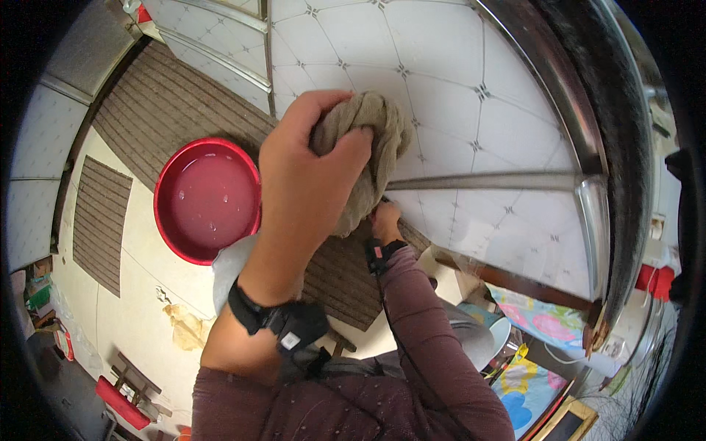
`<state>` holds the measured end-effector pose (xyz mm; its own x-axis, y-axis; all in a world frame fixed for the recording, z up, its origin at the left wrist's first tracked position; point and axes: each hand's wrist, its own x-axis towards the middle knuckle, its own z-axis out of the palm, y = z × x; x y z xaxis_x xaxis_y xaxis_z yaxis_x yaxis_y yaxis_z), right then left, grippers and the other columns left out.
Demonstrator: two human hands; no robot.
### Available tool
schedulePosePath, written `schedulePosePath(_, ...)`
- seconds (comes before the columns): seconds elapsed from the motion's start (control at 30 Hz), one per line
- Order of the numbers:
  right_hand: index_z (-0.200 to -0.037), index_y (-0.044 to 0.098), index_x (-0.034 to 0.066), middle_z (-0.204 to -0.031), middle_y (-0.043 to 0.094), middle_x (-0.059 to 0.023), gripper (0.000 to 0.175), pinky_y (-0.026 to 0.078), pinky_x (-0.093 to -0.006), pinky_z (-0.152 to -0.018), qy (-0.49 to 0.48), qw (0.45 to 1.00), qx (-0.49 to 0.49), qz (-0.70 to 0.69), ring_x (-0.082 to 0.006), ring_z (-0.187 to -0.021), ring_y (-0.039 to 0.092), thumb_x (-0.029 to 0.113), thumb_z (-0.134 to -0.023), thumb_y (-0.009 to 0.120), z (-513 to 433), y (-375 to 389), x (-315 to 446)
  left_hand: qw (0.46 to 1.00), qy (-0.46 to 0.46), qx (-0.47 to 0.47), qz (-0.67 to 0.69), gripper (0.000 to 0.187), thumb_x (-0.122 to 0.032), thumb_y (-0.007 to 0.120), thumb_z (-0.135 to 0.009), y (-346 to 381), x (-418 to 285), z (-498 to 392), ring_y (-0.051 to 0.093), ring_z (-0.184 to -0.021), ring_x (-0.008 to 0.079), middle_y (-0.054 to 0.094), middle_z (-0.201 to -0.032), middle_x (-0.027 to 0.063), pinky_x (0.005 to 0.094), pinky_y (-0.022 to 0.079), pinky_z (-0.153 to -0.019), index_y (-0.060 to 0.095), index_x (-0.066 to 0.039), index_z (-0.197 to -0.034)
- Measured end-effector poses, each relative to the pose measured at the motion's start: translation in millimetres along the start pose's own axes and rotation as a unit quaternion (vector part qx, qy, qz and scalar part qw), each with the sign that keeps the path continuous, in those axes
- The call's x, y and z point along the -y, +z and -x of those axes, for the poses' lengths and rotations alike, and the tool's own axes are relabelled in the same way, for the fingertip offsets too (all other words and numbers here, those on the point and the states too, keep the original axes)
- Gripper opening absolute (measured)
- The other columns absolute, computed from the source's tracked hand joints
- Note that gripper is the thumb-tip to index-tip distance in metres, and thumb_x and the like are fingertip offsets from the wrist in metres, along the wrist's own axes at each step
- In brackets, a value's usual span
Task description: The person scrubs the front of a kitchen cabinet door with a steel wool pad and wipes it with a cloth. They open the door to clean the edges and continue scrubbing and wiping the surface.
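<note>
My left hand (314,154) grips a bunched grey-brown cloth (380,143), its folds bulging out past my thumb and fingers. The cloth is in front of a white cabinet panel (447,99) with a dark diamond-grid pattern; whether it touches the panel is unclear. Lower down and farther from the camera, my right hand (388,216) is near the bottom edge of the cabinet. Its fingers are largely hidden, so what it holds or touches cannot be seen. A red plastic basin (160,212) of cloudy water stands to the left of my left forearm.
Brown ribbed mats (176,105) cover part of the pale floor (143,264). A dark countertop edge (606,82) curves along the right. A small stool with a red seat (122,402) stands at lower left. Flower-patterned fabric (518,380) and a framed board (568,421) are at lower right.
</note>
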<state>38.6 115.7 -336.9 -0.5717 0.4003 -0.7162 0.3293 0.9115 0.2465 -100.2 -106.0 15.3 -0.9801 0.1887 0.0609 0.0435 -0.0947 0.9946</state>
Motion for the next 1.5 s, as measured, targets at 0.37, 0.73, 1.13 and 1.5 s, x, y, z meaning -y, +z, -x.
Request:
schedulePosePath(0.37,-0.13,0.052,0.0062,-0.094,0.062,-0.0131,0.043,0.049,-0.0369,-0.064,-0.09,0.886,-0.143,-0.432,-0.0252,-0.081,0.057,0.025,-0.092,0.059,-21,28,-16,0.994,-0.065,0.007,0.086,0.025,-0.003,0.064,-0.082,9,7,-9,0.06,-0.081,0.0096,0.066,-0.088,0.0046,0.0246,0.05,-0.073,0.063,0.002,-0.106)
schedulePosePath(0.73,-0.102,0.059,0.0007,-0.086,0.067,-0.0134,0.019,0.046,-0.0255,-0.045,-0.057,0.477,-0.226,-0.848,-0.0157,-0.066,0.063,0.015,-0.099,0.047,249,-201,-66,0.979,-0.051,0.055,0.188,0.023,-0.004,0.062,-0.087,10,12,5,0.06,-0.08,0.0104,0.066,-0.094,0.0047,0.025,0.05,-0.071,0.062,0.002,-0.108)
schedulePosePath(1.13,-0.084,0.055,0.0121,-0.07,0.056,-0.0001,0.011,0.037,-0.032,-0.04,0.071,0.465,-0.153,-0.869,-0.0146,-0.053,0.05,0.014,-0.09,0.065,131,-125,-18,0.985,-0.063,0.058,0.153,0.022,-0.004,0.062,-0.088,7,12,-4,0.061,-0.08,0.0108,0.066,-0.093,0.0048,0.0252,0.051,-0.07,0.063,0.001,-0.109)
schedulePosePath(1.5,-0.083,0.062,0.0042,-0.072,0.061,-0.0036,0.013,0.044,-0.0293,-0.051,0.031,0.481,-0.217,-0.849,-0.015,-0.06,0.057,0.013,-0.092,0.06,178,-149,-22,0.993,-0.052,0.064,0.087,0.024,-0.004,0.062,-0.086,11,10,-6,0.06,-0.081,0.0122,0.065,-0.093,0.0047,0.0257,0.05,-0.072,0.063,0.0,-0.11)
